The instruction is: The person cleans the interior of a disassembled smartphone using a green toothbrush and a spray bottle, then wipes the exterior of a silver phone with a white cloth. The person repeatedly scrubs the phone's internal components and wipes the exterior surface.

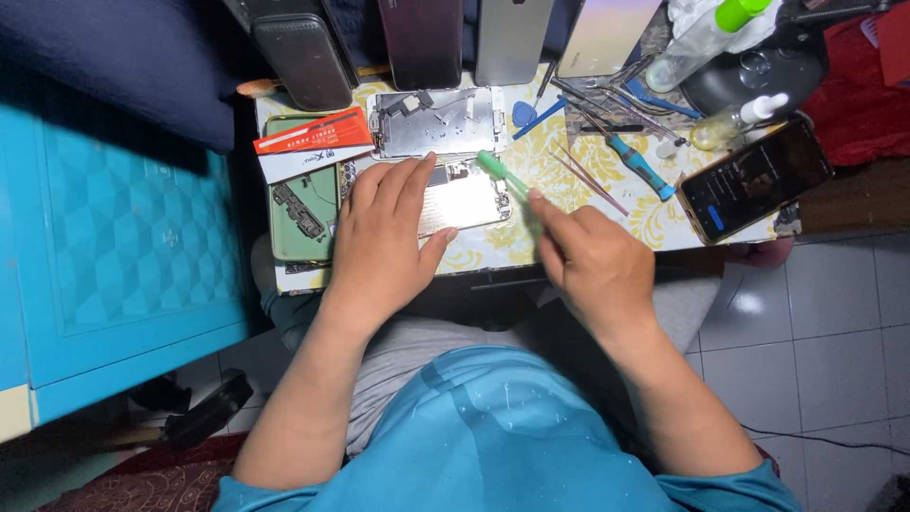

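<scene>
An opened phone body point(466, 194) with a shiny metal plate lies on a small patterned work board point(493, 245) on my lap. My left hand point(384, 242) lies flat on the phone's left part, fingers spread, pinning it down. My right hand point(588, 261) grips a green-handled screwdriver point(502, 176), whose tip points at the phone's upper right edge. Just beyond lies the detached phone frame point(438, 121) with bare metal and small parts.
A green mat point(301, 204) with a circuit part and an orange-and-white card point(313, 140) sit left. Tweezers point(590, 178), a blue screwdriver point(641, 167), small bottles point(735, 119) and a lit phone point(755, 178) lie right. Several phones point(422, 38) stand behind. A blue cabinet point(123, 228) is at left.
</scene>
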